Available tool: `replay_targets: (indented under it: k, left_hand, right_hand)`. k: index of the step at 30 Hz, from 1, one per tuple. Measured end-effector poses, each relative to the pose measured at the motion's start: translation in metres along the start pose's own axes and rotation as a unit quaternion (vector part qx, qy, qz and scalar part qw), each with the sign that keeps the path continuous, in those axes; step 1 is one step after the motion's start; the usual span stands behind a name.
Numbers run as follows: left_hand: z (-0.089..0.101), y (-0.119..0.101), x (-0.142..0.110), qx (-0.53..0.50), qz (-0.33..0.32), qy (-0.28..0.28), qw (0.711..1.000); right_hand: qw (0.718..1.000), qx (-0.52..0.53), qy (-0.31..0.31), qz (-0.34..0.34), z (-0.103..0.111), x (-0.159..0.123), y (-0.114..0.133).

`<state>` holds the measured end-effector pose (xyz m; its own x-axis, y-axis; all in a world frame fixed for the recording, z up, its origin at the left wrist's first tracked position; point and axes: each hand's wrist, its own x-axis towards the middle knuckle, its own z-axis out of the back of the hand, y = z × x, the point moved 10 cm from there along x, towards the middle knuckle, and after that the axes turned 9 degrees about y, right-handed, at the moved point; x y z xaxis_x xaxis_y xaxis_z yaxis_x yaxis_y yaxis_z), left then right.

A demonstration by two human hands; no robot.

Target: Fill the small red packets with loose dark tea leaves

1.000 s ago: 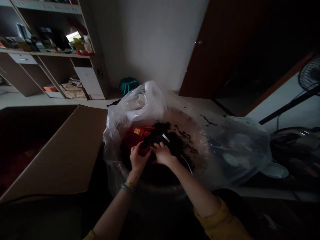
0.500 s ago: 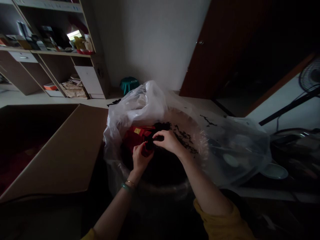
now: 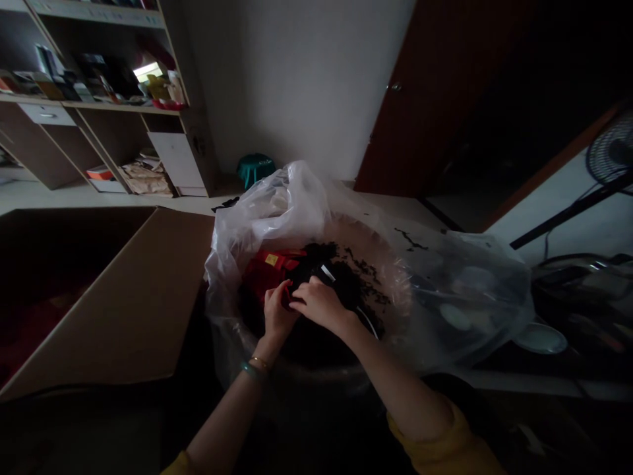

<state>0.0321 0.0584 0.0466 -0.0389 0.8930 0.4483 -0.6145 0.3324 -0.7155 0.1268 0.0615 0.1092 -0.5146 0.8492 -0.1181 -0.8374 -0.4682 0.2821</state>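
Observation:
My left hand (image 3: 277, 315) is closed around a small red packet (image 3: 287, 290), mostly hidden by the fingers. Against its thumb side, my right hand (image 3: 319, 303) has its fingertips pinched together; what they hold, if anything, is hidden. Both hands are over a wide round basin (image 3: 383, 247) lined with clear plastic. Dark loose bits like tea leaves (image 3: 363, 269) lie inside it. Several red packets (image 3: 260, 270) with a yellow label rest at its left. Just beyond my right hand a short bright white strip (image 3: 328, 272) shows, its kind unclear.
A large open cardboard box (image 3: 148, 284) stands at the left with red things inside. Clear plastic sheeting (image 3: 469, 290) spreads to the right, near a pale dish (image 3: 541, 338). A fan (image 3: 610, 148), a brown door (image 3: 430, 99), a green bin (image 3: 256, 170) and desk shelving (image 3: 175, 158) stand farther off.
My right hand has dropped down and left from above the packet to meet my left hand's fingers. The white strip and a thin white curve beside my forearm have come into view.

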Motion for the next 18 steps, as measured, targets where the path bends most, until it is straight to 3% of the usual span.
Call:
replay_targets:
  k: [3, 7, 10, 14, 16, 18]
  left_hand:
    - [-0.001, 0.000, 0.000, 0.004, 0.010, 0.008, 1.000]
    - [-0.001, -0.004, 0.002, 0.023, -0.002, -0.002, 1.000]
    - [0.000, -0.002, 0.002, 0.024, -0.008, -0.014, 1.000]
    - [0.001, 0.000, 0.000, 0.007, -0.013, -0.020, 1.000]
    - [0.000, -0.002, 0.000, 0.002, -0.016, -0.009, 1.000]
    - [-0.002, -0.003, 0.000, 0.004, -0.010, 0.009, 1.000]
  right_hand:
    - [0.998, 0.062, -0.022, -0.019, 0.000, 0.004, -0.010]
    - [0.967, 0.228, -0.109, -0.044, 0.019, -0.002, -0.052]
    - [0.953, 0.248, -0.160, -0.067, 0.027, -0.013, -0.075]
    - [0.971, 0.154, -0.182, 0.032, 0.024, -0.021, -0.042]
    - [0.982, 0.104, -0.149, 0.057, 0.010, -0.018, -0.023]
    - [0.993, 0.068, -0.096, 0.030, -0.007, -0.011, -0.019]
